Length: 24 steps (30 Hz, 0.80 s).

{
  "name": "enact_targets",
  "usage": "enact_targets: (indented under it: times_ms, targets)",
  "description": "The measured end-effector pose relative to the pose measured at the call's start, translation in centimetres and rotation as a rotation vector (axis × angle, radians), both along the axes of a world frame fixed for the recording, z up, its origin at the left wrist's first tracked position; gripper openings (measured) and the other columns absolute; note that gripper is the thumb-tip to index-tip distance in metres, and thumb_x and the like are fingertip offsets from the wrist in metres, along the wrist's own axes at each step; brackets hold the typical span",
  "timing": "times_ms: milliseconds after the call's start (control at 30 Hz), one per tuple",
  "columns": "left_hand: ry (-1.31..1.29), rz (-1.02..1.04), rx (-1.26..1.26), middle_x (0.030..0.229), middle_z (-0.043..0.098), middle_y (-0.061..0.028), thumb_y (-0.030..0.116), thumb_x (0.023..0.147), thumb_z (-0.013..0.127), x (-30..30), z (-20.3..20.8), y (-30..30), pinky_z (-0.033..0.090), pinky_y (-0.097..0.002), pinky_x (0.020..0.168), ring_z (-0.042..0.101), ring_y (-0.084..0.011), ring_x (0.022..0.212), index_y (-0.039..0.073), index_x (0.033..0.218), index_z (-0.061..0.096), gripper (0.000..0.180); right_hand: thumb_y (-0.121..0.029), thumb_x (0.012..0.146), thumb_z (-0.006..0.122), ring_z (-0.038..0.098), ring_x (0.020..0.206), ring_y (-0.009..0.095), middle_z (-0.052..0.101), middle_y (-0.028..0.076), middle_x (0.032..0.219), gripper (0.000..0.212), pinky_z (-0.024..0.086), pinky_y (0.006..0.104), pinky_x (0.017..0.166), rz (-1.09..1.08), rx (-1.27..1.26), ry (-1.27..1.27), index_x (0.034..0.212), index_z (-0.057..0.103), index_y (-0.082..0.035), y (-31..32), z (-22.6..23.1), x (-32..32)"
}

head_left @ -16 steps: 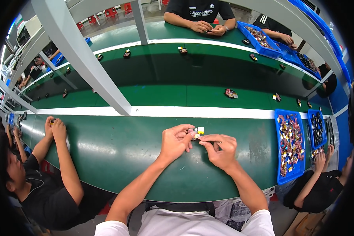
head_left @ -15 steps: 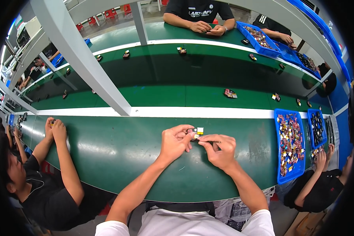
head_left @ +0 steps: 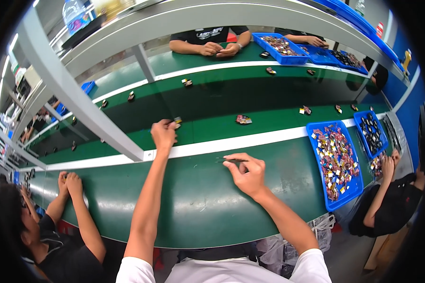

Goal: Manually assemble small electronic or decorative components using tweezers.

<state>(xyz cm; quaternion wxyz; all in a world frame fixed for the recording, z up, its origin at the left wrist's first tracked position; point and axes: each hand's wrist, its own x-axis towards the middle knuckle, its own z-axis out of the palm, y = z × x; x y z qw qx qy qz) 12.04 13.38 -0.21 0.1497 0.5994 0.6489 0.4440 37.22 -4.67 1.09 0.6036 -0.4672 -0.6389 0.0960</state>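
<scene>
Green belt (head_left: 210,129): sm. yel/blk part (head_left: 177,123) just right of L grip (head_left: 163,135)

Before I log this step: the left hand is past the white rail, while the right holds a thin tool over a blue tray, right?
Only the place is wrong: the head view shows the right hand holding the thin tool over the green table. The rest stands.

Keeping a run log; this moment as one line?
left hand: at small black-and-yellow part, over green belt | right hand: pinching thin dark tweezers
</scene>
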Motion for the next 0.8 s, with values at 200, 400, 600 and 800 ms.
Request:
enact_targets:
  times_ms: [200,400,600,800]
  targets:
    - [0.345,-0.024,0.17,0.1,0.07,-0.0199,0.027,0.092,0.068,4.0,2.5,0.6,0.056,-0.0477,0.074,0.071,-0.0395,0.085,0.0,0.109,0.072,0.032,-0.005,0.077,0.083,0.039,0.039,0.009,0.059,0.002,0.056,0.014,0.032,0.0262,0.042,0.017,0.08,-0.032,0.089,0.076,-0.007,-0.1,0.3,-0.4]
    - [-0.156,-0.684,-0.192,0.075,0.072,-0.0103,0.011,0.088,0.071,15.6,2.7,2.0,0.052,-0.0283,0.042,0.067,-0.0145,0.055,-0.003,0.096,0.074,0.016,-0.009,0.079,0.081,0.054,0.043,0.016,0.074,0.002,0.075,0.012,0.046,0.0279,0.048,0.019,0.016,-0.117,0.088,0.073,-0.009,-0.8,0.1,0.3]
    - [-0.041,-0.647,-0.294,0.074,0.073,-0.0107,0.009,0.084,0.075,17.9,1.2,3.4,0.052,-0.0292,0.042,0.067,-0.0161,0.055,-0.002,0.089,0.072,0.012,-0.009,0.08,0.08,0.056,0.044,0.016,0.074,0.003,0.075,0.013,0.046,0.0286,0.049,-0.001,-0.024,-0.129,0.089,0.072,-0.009,-0.5,-0.4,0.2]
    - [-0.042,-0.64,-0.161,0.071,0.073,-0.0101,0.009,0.088,0.072,16.5,-1.3,4.5,0.049,-0.0288,0.046,0.065,-0.0128,0.055,-0.005,0.086,0.067,0.015,-0.009,0.08,0.08,0.054,0.043,0.016,0.074,0.003,0.075,0.012,0.046,0.0291,0.049,0.035,0.008,-0.11,0.089,0.073,-0.009,-0.5,-0.2,-0.2]
